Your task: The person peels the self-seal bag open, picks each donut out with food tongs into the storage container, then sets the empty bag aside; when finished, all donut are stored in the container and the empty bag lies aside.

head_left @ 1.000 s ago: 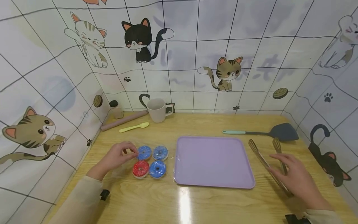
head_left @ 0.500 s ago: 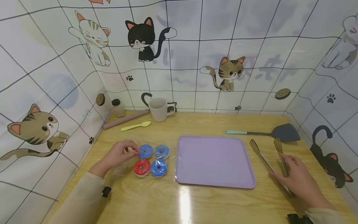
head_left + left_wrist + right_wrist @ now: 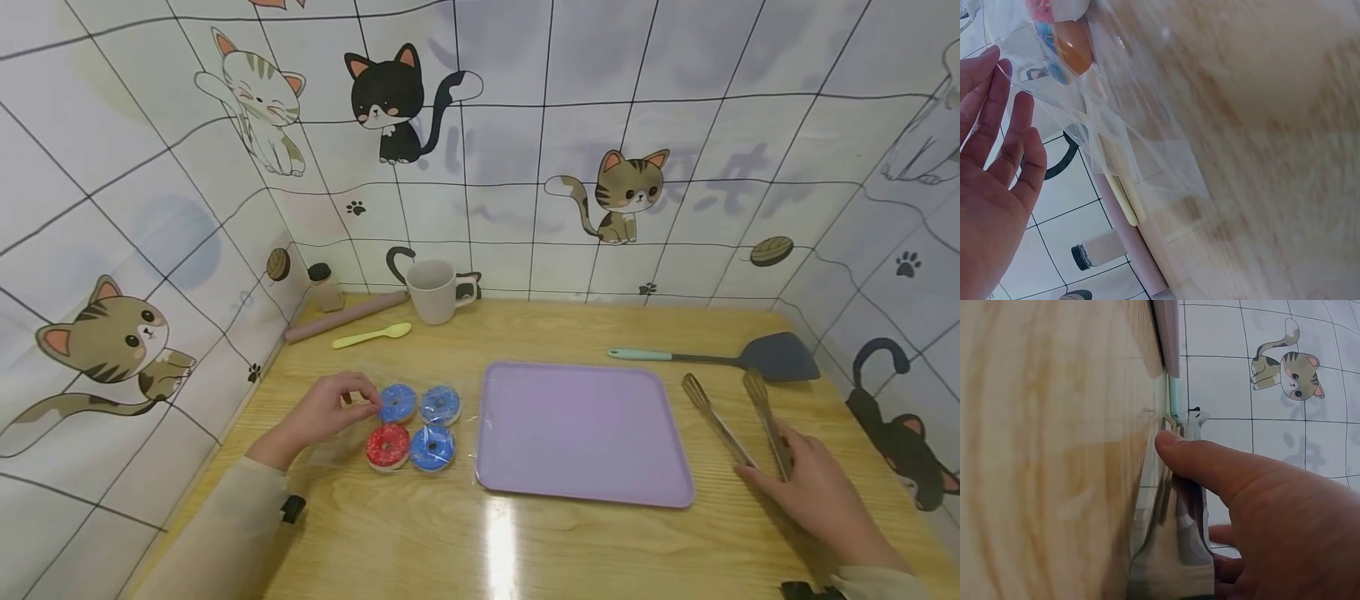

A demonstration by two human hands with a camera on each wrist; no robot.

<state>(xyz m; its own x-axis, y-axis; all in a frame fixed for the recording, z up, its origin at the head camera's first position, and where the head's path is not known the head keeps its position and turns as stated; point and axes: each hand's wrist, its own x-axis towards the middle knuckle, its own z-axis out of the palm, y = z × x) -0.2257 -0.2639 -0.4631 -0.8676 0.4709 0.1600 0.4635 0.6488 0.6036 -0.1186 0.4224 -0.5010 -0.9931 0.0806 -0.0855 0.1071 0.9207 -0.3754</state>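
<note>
Tongs (image 3: 738,425) of metal lie on the wooden worktop (image 3: 525,333) just right of the lilac tray (image 3: 585,429), their two arms splayed apart and pointing away from the person; the right hand (image 3: 813,492) rests on their near end, thumb and fingers curling round both arms (the right wrist view shows the thumb (image 3: 1210,465) laid across the metal). Left of the tray sit four doughnuts under clear plastic wrap (image 3: 1116,131): two blue ones behind, a red doughnut (image 3: 387,447) and another blue one in front, all touching. The left hand (image 3: 326,410) pinches the wrap at the rear left blue doughnut (image 3: 397,402), fingertips bent onto its edge. Beyond the tongs a dark spatula (image 3: 750,357) with a pale green handle lies crosswise. At the back stand a cream mug (image 3: 435,292), a yellow spoon (image 3: 371,336), a rolling pin (image 3: 345,317) and a small dark-capped jar (image 3: 326,286) against the cat-patterned wall.
</note>
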